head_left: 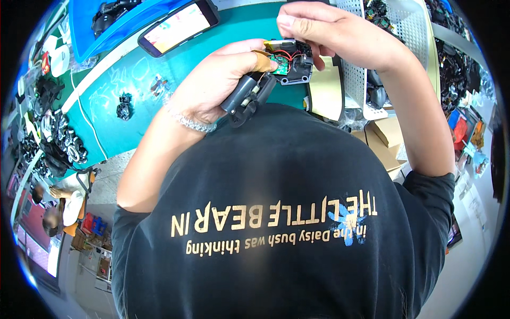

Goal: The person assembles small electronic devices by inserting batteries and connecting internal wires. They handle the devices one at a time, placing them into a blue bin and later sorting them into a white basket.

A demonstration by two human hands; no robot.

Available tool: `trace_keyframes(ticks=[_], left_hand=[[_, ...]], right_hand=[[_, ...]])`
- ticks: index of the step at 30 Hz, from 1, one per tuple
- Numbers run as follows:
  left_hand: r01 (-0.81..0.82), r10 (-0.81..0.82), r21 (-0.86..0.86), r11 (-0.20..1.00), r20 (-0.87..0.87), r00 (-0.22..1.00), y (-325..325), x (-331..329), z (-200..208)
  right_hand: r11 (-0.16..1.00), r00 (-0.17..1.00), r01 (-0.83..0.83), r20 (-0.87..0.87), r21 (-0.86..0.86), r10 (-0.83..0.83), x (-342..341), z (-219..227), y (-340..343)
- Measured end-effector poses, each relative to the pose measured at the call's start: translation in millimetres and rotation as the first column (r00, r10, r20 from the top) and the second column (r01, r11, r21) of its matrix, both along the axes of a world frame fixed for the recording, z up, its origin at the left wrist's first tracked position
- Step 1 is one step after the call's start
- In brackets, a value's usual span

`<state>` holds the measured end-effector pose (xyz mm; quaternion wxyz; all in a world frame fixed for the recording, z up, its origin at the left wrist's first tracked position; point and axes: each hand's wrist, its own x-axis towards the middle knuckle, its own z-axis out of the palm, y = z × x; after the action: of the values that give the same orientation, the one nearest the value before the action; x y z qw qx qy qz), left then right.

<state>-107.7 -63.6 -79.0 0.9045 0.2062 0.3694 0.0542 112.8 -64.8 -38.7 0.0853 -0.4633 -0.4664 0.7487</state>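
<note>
My left hand [226, 72] is closed round an opened black plastic device, with a tan cover on the thumb, which presses near the green circuit board [280, 64]. Red wires run from that board across the black housing [297, 74]. Below my thumb, a dark cylindrical part [247, 93] of the device juts toward my shirt. At the housing's far right edge is my right hand [324, 29], thumb and index finger pinched together, the other fingers curled beside the housing. Whatever the pinch holds is too small to make out.
A lit phone [178, 27] leans beside a blue bin [85, 40] on the green mat [119, 80]. Small black parts [125, 106] lie left. Right are white perforated baskets [353, 80], a yellow sheet [325, 93] and a cardboard box [385, 141]. Another person [69, 204] sits far left.
</note>
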Motion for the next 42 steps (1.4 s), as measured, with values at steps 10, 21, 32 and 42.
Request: trace_keyframes(ticks=[10,21,32,42], left_hand=[[0.047,-0.059,0.169,0.984,0.062,0.996,2.0,5.0,31.5],[0.071,-0.086,0.319,0.945,0.033,0.996,-4.2,3.2,30.8],[0.124,-0.069,0.649,0.751,-0.110,0.992,-5.3,4.0,35.5],[0.272,-0.068,0.830,0.487,-0.274,0.959,-2.9,1.1,16.8]], right_hand=[[0.988,0.989,0.139,0.069,-0.068,-0.134,-5.0,13.8,-23.7],[0.966,0.967,0.252,0.008,0.057,-0.253,-16.0,0.3,-45.3],[0.879,0.977,0.115,0.107,0.463,-0.183,-22.4,-0.2,-44.0],[0.801,0.926,0.349,-0.049,0.486,-0.374,-42.7,-30.8,-53.4]])
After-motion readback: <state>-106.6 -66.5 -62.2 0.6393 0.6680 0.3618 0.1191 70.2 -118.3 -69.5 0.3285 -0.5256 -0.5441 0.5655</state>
